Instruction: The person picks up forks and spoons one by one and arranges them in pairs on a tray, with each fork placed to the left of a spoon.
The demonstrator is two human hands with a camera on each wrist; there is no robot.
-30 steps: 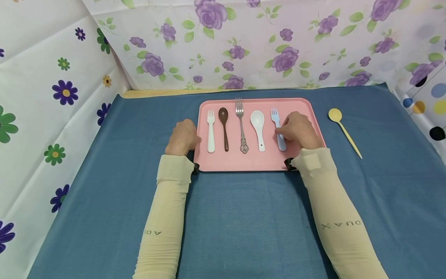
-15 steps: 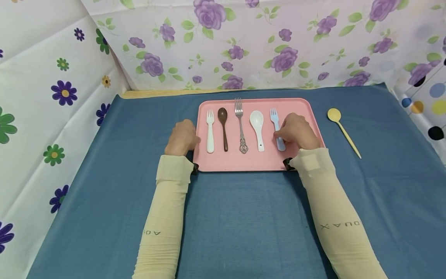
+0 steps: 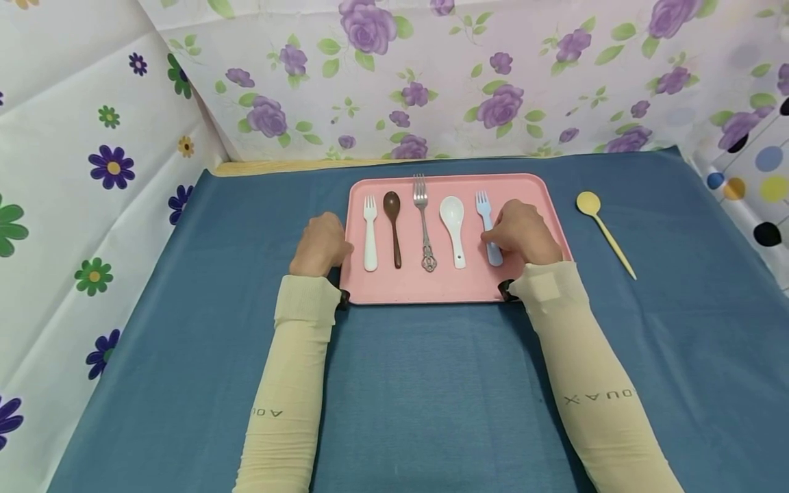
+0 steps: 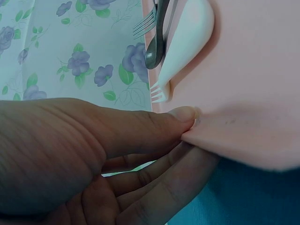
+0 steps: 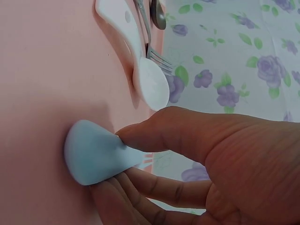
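On the pink tray [image 3: 419, 287] several pieces of cutlery lie in a row. From left to right they are a white fork [image 3: 370, 239], a brown spoon [image 3: 394, 226], a silver fork [image 3: 424, 226], a white spoon [image 3: 453, 222] and a light blue fork [image 3: 485, 209]. My left hand [image 3: 320, 245] pinches the tray's left edge, thumb above and fingers below, as the left wrist view shows. With thumb and fingers my right hand [image 3: 524, 231] pinches the blue fork's handle [image 5: 93, 152]. That fork lies on or just above the tray; I cannot tell which.
A yellow spoon [image 3: 600, 226] lies on the blue tablecloth [image 3: 425, 397] to the right of the tray. Behind the table hangs a flowered curtain [image 3: 450, 68], and another flower-print cloth [image 3: 74, 226] stands on the left.
The whole scene shifts very slightly left in the head view. Both hands keep their grips, and the cutlery stays in its row.
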